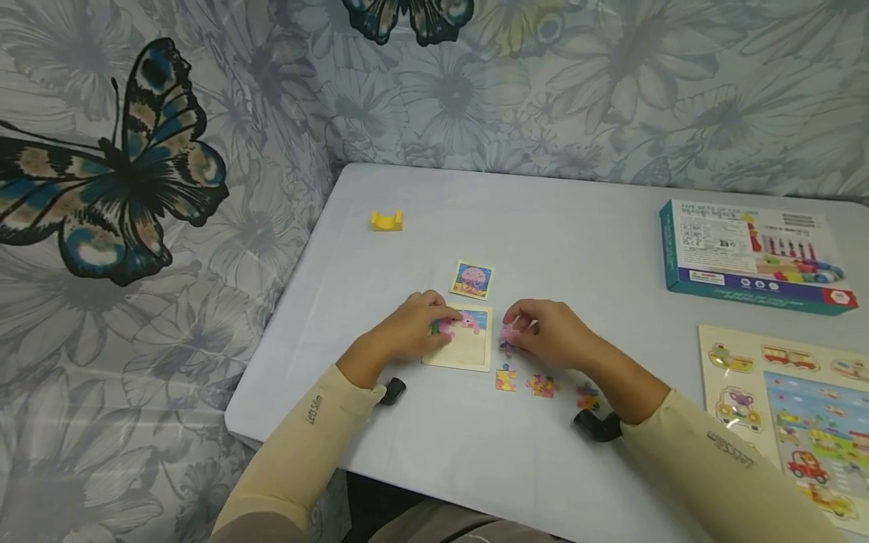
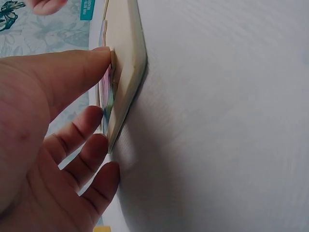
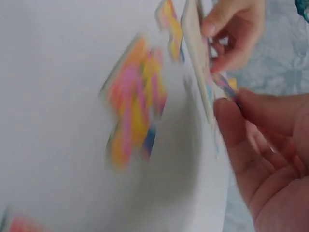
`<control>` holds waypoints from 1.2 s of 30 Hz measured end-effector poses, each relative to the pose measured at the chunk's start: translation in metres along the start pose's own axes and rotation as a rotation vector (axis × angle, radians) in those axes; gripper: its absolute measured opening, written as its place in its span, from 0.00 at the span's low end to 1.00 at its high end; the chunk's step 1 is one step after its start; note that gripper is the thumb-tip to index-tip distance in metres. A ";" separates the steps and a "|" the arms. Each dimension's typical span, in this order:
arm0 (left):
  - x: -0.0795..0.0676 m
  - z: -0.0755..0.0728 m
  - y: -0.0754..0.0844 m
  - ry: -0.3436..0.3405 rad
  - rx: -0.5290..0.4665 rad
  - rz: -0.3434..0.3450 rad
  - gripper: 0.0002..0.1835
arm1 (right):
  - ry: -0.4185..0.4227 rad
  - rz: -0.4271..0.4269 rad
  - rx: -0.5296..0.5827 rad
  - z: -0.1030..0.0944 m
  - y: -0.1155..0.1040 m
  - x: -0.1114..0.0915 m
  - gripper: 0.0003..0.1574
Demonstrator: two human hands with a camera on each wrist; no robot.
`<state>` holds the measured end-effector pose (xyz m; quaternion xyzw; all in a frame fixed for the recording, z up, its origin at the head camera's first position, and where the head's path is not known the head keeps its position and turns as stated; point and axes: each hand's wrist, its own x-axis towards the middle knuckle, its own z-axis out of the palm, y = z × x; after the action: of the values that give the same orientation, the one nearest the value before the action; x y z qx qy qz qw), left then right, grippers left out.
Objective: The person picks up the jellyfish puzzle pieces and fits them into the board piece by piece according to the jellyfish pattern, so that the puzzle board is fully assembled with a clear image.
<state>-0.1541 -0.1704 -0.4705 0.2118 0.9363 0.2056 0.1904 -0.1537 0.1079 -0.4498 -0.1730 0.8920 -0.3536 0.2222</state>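
Note:
A square wooden puzzle tray [image 1: 465, 356] lies on the table, with pink and blue pieces [image 1: 473, 321] along its upper part. My left hand [image 1: 416, 328] is over the tray's left side; in the left wrist view its thumb [image 2: 79, 72] presses on a piece at the tray [image 2: 128, 63]. Just right of the tray, my right hand [image 1: 551, 332] pinches a pink and blue puzzle piece [image 1: 508, 338] between thumb and fingertips. That piece [image 3: 226, 87] appears edge-on in the right wrist view. Beyond the tray lies a small square jellyfish picture [image 1: 472, 280].
Loose puzzle pieces lie nearer me: a yellow one [image 1: 505, 379], a pink-yellow one [image 1: 542, 386] and another [image 1: 588, 396] by the right wrist. A yellow block [image 1: 387, 222] is at the back left. On the right are a box [image 1: 756, 256] and a vehicle picture board [image 1: 743, 362].

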 end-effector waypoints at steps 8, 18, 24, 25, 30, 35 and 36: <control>0.003 -0.004 -0.005 -0.012 -0.058 0.038 0.24 | 0.011 0.009 0.074 0.033 -0.025 0.037 0.10; 0.005 -0.003 -0.006 0.002 -0.109 0.058 0.23 | 0.038 -0.035 -0.097 0.047 -0.040 0.049 0.12; 0.008 -0.001 -0.005 0.037 -0.089 0.048 0.22 | 0.004 -0.019 -0.111 0.040 -0.039 0.057 0.16; 0.009 -0.001 -0.004 0.044 -0.089 0.047 0.21 | -0.004 -0.015 -0.104 0.038 -0.039 0.059 0.16; 0.012 -0.001 -0.003 0.067 -0.109 0.048 0.21 | -0.011 0.013 -0.099 0.033 -0.036 0.065 0.14; 0.013 -0.004 -0.002 0.067 -0.132 0.020 0.21 | 0.001 0.015 -0.139 0.037 -0.035 0.069 0.16; 0.013 -0.005 -0.003 0.069 -0.138 0.013 0.21 | 0.001 0.012 -0.145 0.037 -0.034 0.069 0.16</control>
<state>-0.1679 -0.1680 -0.4710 0.1972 0.9244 0.2781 0.1709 -0.1874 0.0312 -0.4690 -0.1831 0.9164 -0.2869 0.2106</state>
